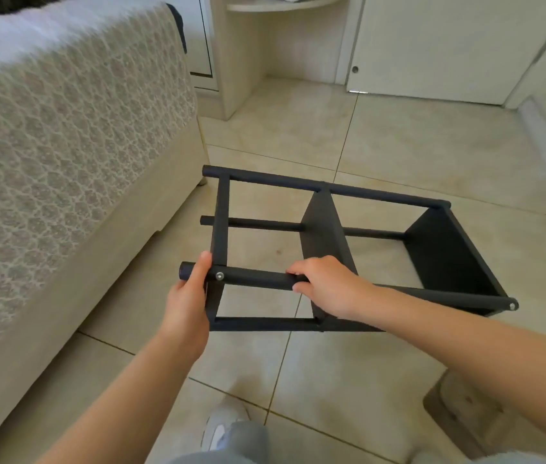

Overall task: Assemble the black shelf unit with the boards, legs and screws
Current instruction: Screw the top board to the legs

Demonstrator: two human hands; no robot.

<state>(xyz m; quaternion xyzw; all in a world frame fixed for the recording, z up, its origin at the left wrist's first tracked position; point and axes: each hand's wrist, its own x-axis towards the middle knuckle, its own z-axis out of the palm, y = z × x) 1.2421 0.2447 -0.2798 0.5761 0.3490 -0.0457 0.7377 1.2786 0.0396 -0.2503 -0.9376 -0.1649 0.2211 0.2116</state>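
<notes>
Black shelf unit (325, 229) lies on its side over the tiled floor (399, 145), just beside the bed (64, 128). Can't tell if it rests on the tiles or is lifted. Three boards and four legs are visible, all joined.

Both hands are on the near top leg (255, 277).
- Left hand (188, 296): grip wrapped round the leg's left end, just outboard of the left end board (219, 222) and right next to a silver screw (219, 276).
- Right hand (328, 286): grip curled over the same leg from above, where it meets the middle board (323, 226).

A bare span of leg shows between the two hands. The rest of the unit runs out to the right of the right hand. It ends at the right end board (449, 252), with a second screw (512, 305) at the leg tip. Far top leg (298, 184) is well apart from both hands.
</notes>
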